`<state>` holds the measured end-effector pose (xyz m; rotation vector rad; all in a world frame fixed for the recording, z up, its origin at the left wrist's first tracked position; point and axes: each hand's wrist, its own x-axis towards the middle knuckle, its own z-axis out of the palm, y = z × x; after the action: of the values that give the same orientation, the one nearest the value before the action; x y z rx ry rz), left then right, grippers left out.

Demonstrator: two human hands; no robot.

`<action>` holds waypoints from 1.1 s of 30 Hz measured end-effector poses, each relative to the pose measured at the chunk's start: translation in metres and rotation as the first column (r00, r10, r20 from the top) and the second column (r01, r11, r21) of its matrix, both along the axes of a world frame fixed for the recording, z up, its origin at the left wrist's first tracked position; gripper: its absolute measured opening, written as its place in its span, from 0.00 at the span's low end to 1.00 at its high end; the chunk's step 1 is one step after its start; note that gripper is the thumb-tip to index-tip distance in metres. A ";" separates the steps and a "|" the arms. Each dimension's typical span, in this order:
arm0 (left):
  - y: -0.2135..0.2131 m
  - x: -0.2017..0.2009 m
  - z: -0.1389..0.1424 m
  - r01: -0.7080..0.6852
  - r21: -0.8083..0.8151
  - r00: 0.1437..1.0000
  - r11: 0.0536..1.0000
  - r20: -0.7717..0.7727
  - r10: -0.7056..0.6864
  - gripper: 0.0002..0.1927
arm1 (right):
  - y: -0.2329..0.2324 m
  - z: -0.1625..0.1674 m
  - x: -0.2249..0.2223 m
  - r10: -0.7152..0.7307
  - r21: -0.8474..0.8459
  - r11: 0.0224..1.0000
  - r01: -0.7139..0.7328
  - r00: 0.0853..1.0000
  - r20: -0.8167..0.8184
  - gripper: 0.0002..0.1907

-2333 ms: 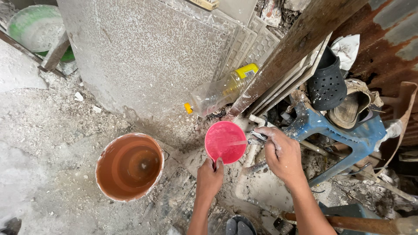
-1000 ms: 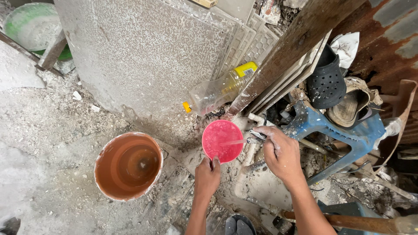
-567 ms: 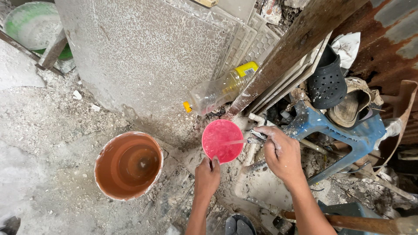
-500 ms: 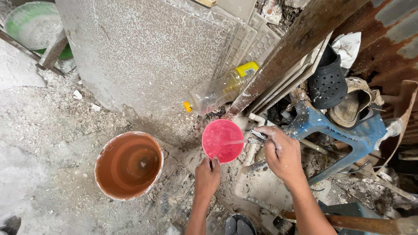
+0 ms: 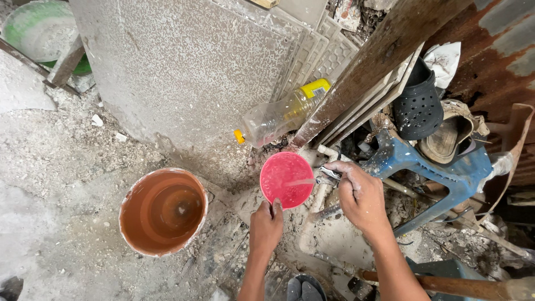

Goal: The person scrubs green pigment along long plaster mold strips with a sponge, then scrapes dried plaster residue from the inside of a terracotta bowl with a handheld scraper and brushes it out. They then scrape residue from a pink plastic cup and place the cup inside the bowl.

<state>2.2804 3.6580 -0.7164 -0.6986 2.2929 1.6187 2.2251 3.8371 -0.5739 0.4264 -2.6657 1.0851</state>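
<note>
Little had changed from moments earlier: the left hand (image 5: 266,227) still gripped the pink bowl (image 5: 286,179) by its rim under a thin stream, the right hand (image 5: 359,196) closed on the tap (image 5: 327,177). An orange bucket (image 5: 163,211) stood nearby on the rubble-strewn floor (image 5: 56,167), against a grey slab (image 5: 184,72).

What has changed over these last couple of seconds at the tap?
Almost nothing: the pink bowl has shifted slightly left. The left hand still holds its rim and the right hand stays on the tap, water still running. The orange bucket has not moved.
</note>
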 end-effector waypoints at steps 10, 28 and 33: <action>0.003 0.000 0.001 -0.007 -0.013 0.995 1.000 -0.098 0.005 0.19 | -0.005 0.005 -0.001 0.039 -0.027 0.999 -0.041 0.996 -0.076 0.20; 0.009 -0.002 0.005 0.036 0.005 0.997 0.999 -0.066 -0.036 0.17 | 0.000 0.003 -0.003 0.047 -0.048 0.998 -0.048 0.999 -0.017 0.20; 0.008 -0.003 0.006 0.027 -0.012 0.997 1.000 -0.067 -0.028 0.18 | 0.002 0.002 -0.003 0.067 -0.049 0.997 -0.068 0.998 -0.014 0.21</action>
<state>2.2772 3.6665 -0.7109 -0.6215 2.3488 1.6426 2.2222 3.8389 -0.5722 0.5152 -2.6250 1.1605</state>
